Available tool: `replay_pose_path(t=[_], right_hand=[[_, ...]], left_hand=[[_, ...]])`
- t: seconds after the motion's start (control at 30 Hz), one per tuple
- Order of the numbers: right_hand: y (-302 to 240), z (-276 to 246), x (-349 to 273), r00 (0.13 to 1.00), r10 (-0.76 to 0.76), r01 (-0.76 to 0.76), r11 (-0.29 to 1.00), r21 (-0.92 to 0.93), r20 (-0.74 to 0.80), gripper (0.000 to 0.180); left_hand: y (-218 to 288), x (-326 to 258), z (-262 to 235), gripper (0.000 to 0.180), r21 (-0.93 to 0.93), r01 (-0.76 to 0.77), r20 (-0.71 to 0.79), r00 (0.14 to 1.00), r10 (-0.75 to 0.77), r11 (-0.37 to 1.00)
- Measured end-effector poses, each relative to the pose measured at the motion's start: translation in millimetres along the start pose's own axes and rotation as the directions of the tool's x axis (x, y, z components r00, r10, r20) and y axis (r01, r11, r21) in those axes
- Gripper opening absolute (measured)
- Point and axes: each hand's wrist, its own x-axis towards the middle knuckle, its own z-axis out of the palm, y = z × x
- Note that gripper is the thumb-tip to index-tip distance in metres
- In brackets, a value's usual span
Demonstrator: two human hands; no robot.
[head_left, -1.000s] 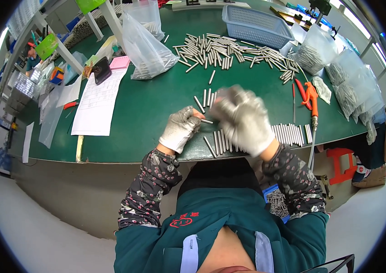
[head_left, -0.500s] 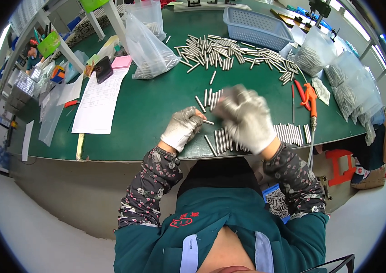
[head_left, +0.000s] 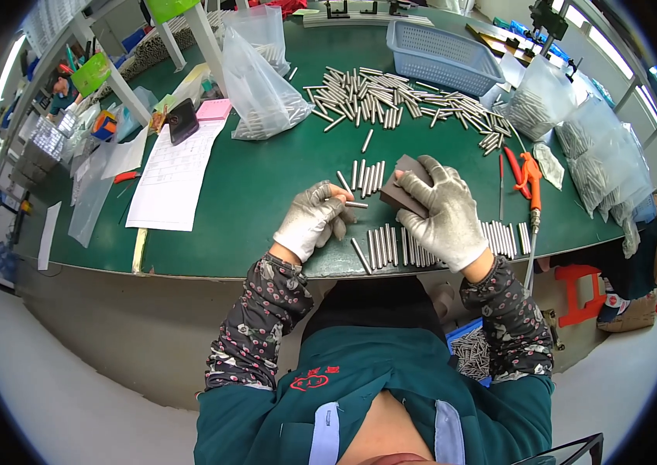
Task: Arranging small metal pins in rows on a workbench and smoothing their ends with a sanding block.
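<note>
In grey-white gloves with bare fingertips, both my hands are over the green table. My left hand [head_left: 313,218] pinches a short metal pin [head_left: 356,204] that points right. My right hand [head_left: 446,215] grips a dark brown rectangular block [head_left: 407,186], fingers over its top and thumb along its near side. Several loose pins [head_left: 370,177] lie between the hands, just beyond the held pin. A row of pins [head_left: 381,246] lines the near table edge and runs partly under my right hand, continuing as pins [head_left: 501,239] to its right.
A big pile of pins [head_left: 375,94] spreads at the back, before a blue basket [head_left: 443,53]. Bags of pins [head_left: 265,101] stand left and right. An orange air gun [head_left: 531,174] and red-handled pliers [head_left: 516,172] lie right; a paper sheet [head_left: 165,186] and phone [head_left: 181,122] left.
My right hand, blurred before, now shows sharply with the block, a little farther right. My left hand still pinches the pin in nearly the same spot. The whole view has shifted slightly.
</note>
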Motion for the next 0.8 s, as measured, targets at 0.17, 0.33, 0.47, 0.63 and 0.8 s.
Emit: replay_pose_path(t=[0.17,0.33,0.47,0.63,0.8], right_hand=[[-6,-1,0,0.999,-0.037,0.038,0.997,0.063,-0.021,0.047],[-38,1,-6,0.941,-0.331,0.312,0.931,0.187,0.077,0.045],[1,9,17,0.992,-0.004,-0.01,0.994,-0.11,-0.125,0.034],[-30,12,0,0.974,-0.225,0.223,0.969,0.109,0.007,0.037],[-15,12,5,0.982,-0.129,0.133,0.991,0.018,-0.139,0.041]], left_hand=[[2,-2,3,0.015,0.035,0.03,-0.016,0.999,-0.029,0.999],[3,-4,3,0.011,0.078,0.068,-0.046,0.997,-0.064,0.995],[-2,-1,2,0.016,0.06,-0.013,0.027,1.0,0.011,0.998],[-7,-1,1,0.013,0.054,-0.073,-0.064,0.995,0.076,0.996],[-2,1,0,0.01,-0.093,-0.001,-0.017,1.0,-0.001,0.996]])
